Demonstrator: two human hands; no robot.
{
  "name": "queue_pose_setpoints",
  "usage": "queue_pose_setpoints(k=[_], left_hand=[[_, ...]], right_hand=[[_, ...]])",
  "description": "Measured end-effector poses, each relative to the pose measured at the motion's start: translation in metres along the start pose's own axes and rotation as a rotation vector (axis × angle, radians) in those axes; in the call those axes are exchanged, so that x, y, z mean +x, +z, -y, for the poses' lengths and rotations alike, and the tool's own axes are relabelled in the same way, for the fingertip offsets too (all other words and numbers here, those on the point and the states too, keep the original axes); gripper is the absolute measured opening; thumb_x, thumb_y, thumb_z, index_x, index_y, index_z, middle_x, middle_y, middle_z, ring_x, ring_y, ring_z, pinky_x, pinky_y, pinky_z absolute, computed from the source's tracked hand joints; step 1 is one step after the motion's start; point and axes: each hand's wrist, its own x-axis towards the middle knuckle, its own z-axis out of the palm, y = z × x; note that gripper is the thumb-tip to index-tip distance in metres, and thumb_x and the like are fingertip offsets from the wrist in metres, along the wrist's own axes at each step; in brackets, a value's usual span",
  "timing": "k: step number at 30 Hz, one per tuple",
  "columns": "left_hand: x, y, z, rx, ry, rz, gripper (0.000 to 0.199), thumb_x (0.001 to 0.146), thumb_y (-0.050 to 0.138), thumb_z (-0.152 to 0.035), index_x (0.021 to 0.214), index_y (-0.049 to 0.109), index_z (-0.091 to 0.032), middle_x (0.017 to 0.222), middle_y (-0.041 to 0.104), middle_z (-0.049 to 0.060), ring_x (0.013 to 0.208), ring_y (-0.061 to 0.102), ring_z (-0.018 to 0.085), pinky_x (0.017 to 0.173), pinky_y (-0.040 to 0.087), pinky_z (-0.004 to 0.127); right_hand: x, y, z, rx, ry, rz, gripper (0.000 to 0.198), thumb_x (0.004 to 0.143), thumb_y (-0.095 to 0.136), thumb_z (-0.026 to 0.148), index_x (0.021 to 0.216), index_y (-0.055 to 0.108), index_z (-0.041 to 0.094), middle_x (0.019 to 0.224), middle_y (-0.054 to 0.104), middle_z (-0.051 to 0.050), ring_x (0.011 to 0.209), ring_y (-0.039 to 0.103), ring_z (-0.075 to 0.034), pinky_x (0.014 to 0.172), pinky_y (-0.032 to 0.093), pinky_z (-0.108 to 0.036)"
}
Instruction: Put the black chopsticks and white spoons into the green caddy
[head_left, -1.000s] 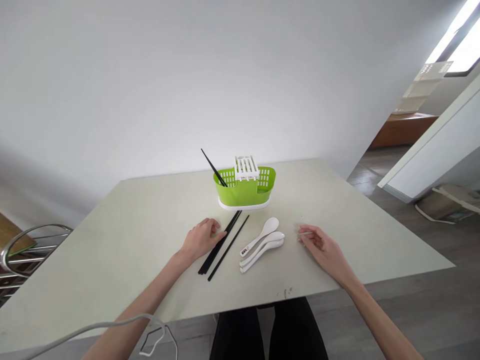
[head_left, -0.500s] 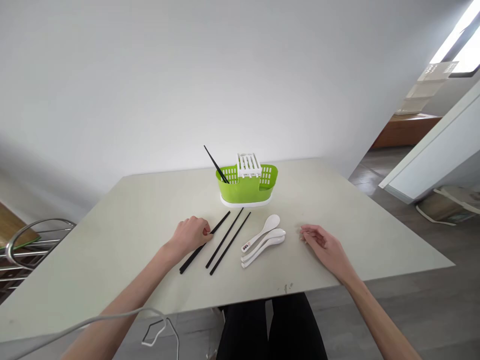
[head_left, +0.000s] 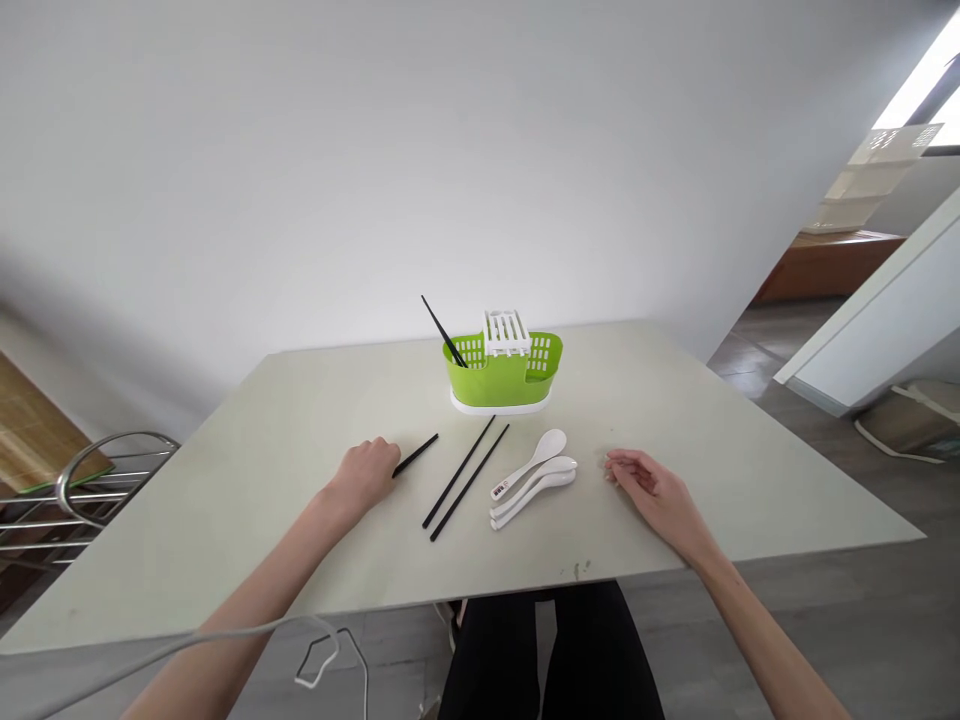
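My left hand [head_left: 365, 474] is closed around a pair of black chopsticks [head_left: 415, 456] low over the table; only their far ends show past the fingers. To its right, two black chopsticks [head_left: 466, 480] lie side by side at a slant. Three white spoons come after these, one [head_left: 531, 464] with a printed mark on its handle and two [head_left: 534, 492] lying close together. My right hand [head_left: 651, 492] rests on the table right of the spoons, fingers loosely bent and holding nothing. Behind them stands a green basket [head_left: 491, 385] with black chopsticks [head_left: 442, 330] leaning in its left compartment.
A white slatted piece [head_left: 506, 332] sits over the basket's middle. The pale table [head_left: 330, 400] meets a white wall at the back. A pale cable [head_left: 225, 633] crosses in front of my left forearm. A metal rack [head_left: 82, 490] stands at the left.
My left hand has shifted left and closed on the leftmost chopsticks, drawing them away from the other two. The view has turned slightly left. My right hand stays about where it was.
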Motion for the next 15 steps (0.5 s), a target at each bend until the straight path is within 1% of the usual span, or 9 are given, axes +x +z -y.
queue_pose_setpoints(k=[4,8,11,13,15], left_hand=[[0.009,-0.008,0.013,-0.047,-0.020,-0.013,0.008,0.066,0.066,-0.014,0.068,0.070,-0.021,0.080,0.072,0.015,0.082,0.072,0.033,0.071,0.049,0.038],[0.016,-0.019,0.029,-0.121,-0.022,-0.044,0.005,0.068,0.068,-0.022,0.068,0.073,-0.024,0.083,0.076,0.013,0.084,0.074,0.032,0.072,0.051,0.037],[0.013,-0.032,0.040,-0.356,0.012,-0.181,0.011,0.073,0.071,-0.038,0.073,0.077,-0.028,0.088,0.080,0.008,0.089,0.075,0.029,0.076,0.054,0.035],[0.008,-0.044,0.043,-0.583,0.009,-0.272,0.023,0.075,0.074,-0.051,0.080,0.079,-0.029,0.086,0.081,0.006,0.089,0.076,0.029,0.076,0.057,0.034],[0.001,-0.054,0.039,-0.835,-0.017,-0.307,0.038,0.072,0.079,-0.060,0.090,0.081,-0.027,0.089,0.083,0.006,0.090,0.078,0.029,0.080,0.061,0.036]], right_hand=[[0.001,0.001,0.000,0.005,-0.003,-0.003,0.047,0.092,0.065,0.066,0.111,0.072,0.024,0.102,0.079,-0.010,0.093,0.075,-0.028,0.091,0.061,-0.046],[0.002,0.002,-0.002,0.019,0.005,0.015,0.047,0.094,0.063,0.065,0.112,0.071,0.023,0.103,0.079,-0.010,0.095,0.075,-0.027,0.093,0.060,-0.045],[0.004,0.000,-0.003,0.033,0.012,0.023,0.049,0.092,0.063,0.067,0.112,0.072,0.023,0.104,0.079,-0.011,0.096,0.076,-0.028,0.091,0.061,-0.045],[0.004,-0.001,-0.002,0.035,0.014,0.027,0.050,0.091,0.064,0.068,0.111,0.072,0.023,0.104,0.079,-0.011,0.096,0.076,-0.028,0.090,0.062,-0.045],[0.004,0.000,0.004,0.025,0.010,0.031,0.050,0.091,0.063,0.070,0.110,0.072,0.024,0.105,0.079,-0.011,0.096,0.076,-0.028,0.091,0.061,-0.045]])
